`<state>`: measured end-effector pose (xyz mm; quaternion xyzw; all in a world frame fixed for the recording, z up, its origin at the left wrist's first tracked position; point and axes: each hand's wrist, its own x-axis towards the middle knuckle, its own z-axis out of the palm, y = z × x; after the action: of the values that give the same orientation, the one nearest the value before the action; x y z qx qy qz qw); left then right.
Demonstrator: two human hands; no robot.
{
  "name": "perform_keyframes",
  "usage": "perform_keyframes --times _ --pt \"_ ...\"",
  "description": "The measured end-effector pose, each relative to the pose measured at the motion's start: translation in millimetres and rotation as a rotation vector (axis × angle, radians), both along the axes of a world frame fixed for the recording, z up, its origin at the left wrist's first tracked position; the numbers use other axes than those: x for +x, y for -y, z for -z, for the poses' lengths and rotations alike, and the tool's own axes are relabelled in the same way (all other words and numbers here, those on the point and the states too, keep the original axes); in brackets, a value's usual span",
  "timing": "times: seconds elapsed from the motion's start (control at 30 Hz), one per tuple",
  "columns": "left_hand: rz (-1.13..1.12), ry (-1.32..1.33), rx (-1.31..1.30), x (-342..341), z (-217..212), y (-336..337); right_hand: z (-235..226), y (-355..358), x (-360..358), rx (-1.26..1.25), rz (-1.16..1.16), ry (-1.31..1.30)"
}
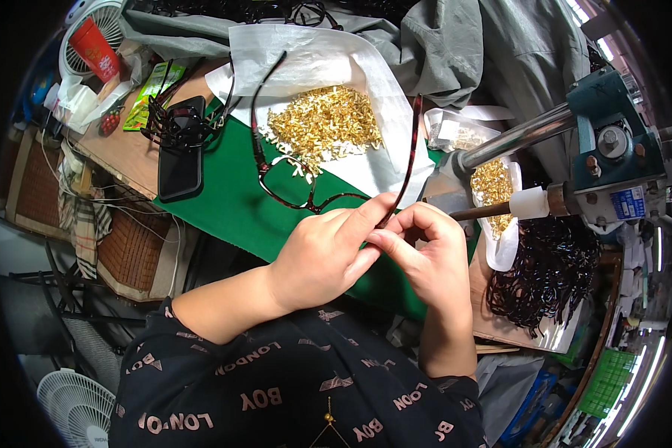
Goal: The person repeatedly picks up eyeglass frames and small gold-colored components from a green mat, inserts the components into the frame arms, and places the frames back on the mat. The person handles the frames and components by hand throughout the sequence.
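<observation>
Frame's hinge [381,222] — hidden behind fingers [366,216].

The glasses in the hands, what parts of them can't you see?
Head view only:
- Where the dark glasses frame meets its right temple arm: covered by the left hand and right hand.
- Whether a small part is pinched between the fingertips: too small to tell.
- The gold metal bits on the white sheet: too tiny to make out their shape.

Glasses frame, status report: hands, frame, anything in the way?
Left hand and right hand both grip glasses frame. Frame open over green mat. Brass parts pile behind, apart.
</observation>
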<state>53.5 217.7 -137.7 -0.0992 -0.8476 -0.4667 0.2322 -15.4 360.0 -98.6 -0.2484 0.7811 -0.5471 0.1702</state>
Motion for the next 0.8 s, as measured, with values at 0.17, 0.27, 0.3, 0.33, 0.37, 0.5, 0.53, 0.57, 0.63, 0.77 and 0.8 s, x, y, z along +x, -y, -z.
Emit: perform_keyframes --times 0.17,0.27,0.3,0.33,0.37,0.5,0.53,0.57,0.63,0.77,0.8 --pt "0.062 0.078 0.046 0 -2 6 -20 4 -1 0.173 -0.114 -0.217" --pt "0.056 0.068 0.009 -1 1 1 -9 0 -6 0.234 -0.154 -0.491" --pt "0.049 0.075 0.005 0 1 1 -12 -1 -7 0.264 -0.176 -0.498" --pt "0.055 0.107 -0.014 0 1 1 -18 -2 -9 0.293 -0.200 -0.506" --pt "0.059 0.146 0.057 1 0 1 -21 -2 -10 0.321 -0.224 -0.513" --pt "0.239 0.364 0.581 0 -10 6 -1 -8 -13 -0.294 -0.080 -0.307" --pt "0.320 0.415 0.728 0 -11 9 -5 -9 -9 -0.325 -0.051 -0.201" --pt "0.402 0.464 0.875 -1 -12 11 -3 -9 -11 -0.310 -0.069 -0.319" --pt "0.501 0.544 0.979 -1 -22 12 -1 -8 -14 -0.342 -0.113 -0.506" --pt "0.461 0.519 0.848 3 -23 9 13 0 -1 -0.564 -0.081 -0.374" --pt "0.434 0.492 0.807 4 -22 8 18 1 4 -0.628 -0.030 -0.291"
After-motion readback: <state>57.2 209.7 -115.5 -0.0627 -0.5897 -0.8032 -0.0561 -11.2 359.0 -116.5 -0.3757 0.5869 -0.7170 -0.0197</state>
